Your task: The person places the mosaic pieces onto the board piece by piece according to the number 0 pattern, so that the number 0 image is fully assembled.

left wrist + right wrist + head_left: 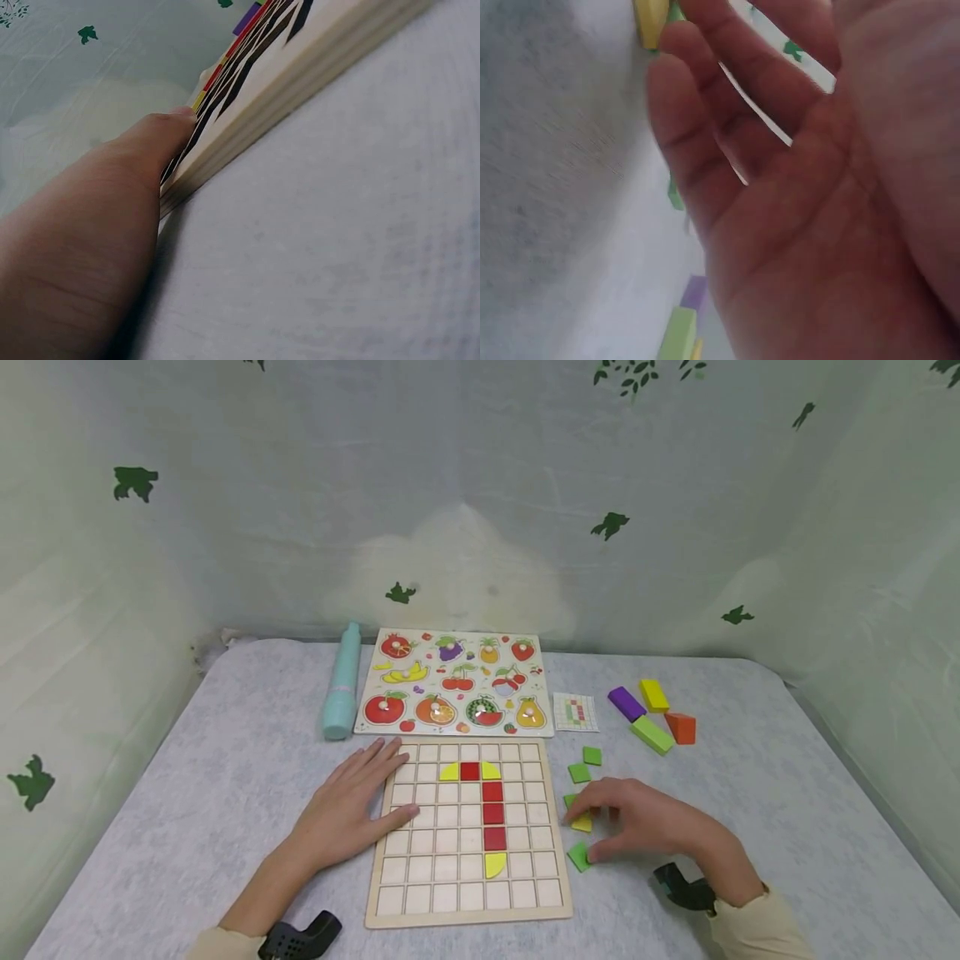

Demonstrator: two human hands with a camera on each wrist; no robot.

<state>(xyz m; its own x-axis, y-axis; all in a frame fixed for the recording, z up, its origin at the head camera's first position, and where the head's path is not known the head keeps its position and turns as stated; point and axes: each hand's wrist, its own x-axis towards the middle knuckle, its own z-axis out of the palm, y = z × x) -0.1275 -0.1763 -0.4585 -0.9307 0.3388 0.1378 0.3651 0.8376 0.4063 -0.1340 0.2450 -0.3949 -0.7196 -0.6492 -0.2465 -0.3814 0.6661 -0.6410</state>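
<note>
A wooden grid board [445,868] lies flat in the head view. My left hand [348,806] rests spread on its left edge; the left wrist view shows the thumb [161,139] against the board's side [247,139]. Set in the grid are red square tiles [492,814] and rounded yellow tiles [495,865], forming a hooked line. Right of the board, my right hand [645,818] hovers low with parted, loosely bent fingers. Its thumb tip is at a green tile [578,857], and its forefinger overlaps another green tile beside a yellow tile [582,823]. The palm looks bare in the right wrist view.
Two more green tiles lie farther back, one a small square [592,756]. A fruit puzzle board [431,689], a pattern card [576,712] and a light-blue bottle [342,685] are behind the grid. Purple [626,703], yellow [654,695], green [652,735] and orange [681,728] blocks cluster at right.
</note>
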